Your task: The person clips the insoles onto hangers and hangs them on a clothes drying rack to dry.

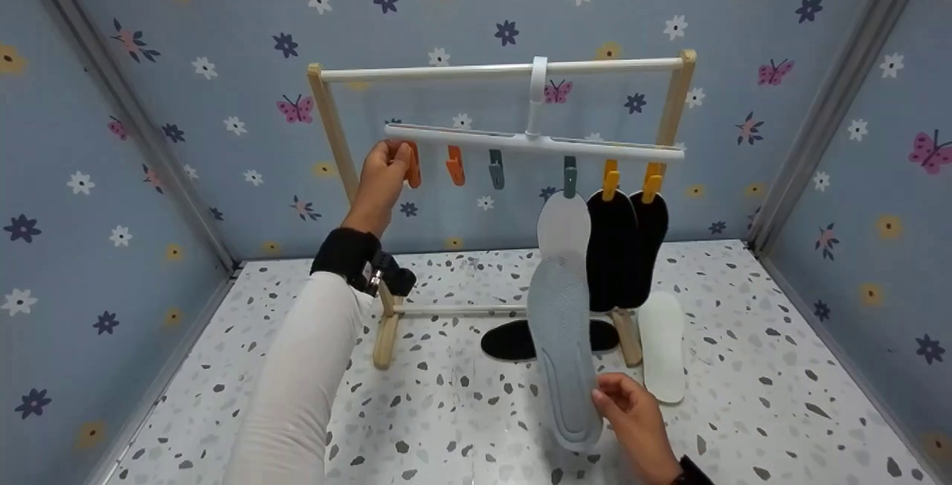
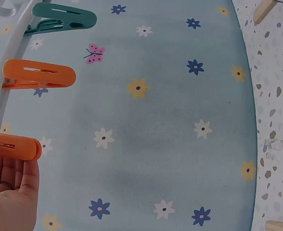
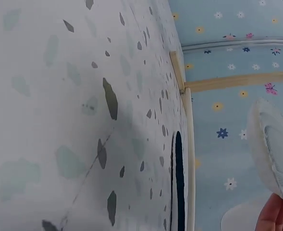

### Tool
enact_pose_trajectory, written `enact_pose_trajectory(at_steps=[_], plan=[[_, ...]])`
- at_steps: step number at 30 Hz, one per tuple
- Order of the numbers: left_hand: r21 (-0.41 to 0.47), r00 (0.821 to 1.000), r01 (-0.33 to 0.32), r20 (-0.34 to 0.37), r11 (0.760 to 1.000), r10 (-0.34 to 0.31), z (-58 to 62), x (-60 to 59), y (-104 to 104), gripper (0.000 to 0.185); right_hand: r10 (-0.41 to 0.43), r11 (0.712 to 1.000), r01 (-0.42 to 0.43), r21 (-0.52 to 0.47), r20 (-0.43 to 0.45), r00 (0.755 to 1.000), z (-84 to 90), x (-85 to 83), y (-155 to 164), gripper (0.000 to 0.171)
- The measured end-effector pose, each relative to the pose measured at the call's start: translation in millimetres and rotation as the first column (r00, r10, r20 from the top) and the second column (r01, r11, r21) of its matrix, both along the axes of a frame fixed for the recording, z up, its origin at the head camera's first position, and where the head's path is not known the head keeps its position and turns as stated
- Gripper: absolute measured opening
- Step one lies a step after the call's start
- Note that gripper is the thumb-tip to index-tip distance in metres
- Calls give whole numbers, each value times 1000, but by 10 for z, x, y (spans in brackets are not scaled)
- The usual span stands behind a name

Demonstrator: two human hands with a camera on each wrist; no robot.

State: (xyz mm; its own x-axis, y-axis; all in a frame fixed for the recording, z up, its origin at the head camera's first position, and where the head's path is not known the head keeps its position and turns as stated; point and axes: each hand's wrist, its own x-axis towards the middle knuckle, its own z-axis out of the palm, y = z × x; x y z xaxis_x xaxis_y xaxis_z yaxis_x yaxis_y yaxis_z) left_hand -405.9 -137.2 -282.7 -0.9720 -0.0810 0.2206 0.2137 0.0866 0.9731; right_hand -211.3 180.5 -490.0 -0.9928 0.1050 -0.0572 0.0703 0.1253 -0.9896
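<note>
Fingers of the left hand (image 1: 384,170) pinch the orange clip (image 1: 413,165) at the hanger's (image 1: 520,141) left end, likely opening it, while the right hand (image 1: 632,416) grips the grey insole's (image 1: 563,336) heel, raising it above the worktop's (image 1: 744,366) front edge.

Grey insole (image 1: 563,351), black insoles (image 1: 625,247), orange clip (image 1: 413,165), speckled white floor (image 1: 744,366), flowered blue walls (image 1: 223,61).
</note>
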Motion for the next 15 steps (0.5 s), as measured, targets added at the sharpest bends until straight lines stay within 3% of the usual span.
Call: enact_pose_trajectory(at_steps=[7,15], plan=[[30,1000,8,27,1000,-9,24,14,24,24,96,995,-97,-9,-69,993,13,-118,-233,21],[8,996,-18,88,1000,17,79,10,59,26,132,991,-131,12,-168,977,7,-270,-462,16]])
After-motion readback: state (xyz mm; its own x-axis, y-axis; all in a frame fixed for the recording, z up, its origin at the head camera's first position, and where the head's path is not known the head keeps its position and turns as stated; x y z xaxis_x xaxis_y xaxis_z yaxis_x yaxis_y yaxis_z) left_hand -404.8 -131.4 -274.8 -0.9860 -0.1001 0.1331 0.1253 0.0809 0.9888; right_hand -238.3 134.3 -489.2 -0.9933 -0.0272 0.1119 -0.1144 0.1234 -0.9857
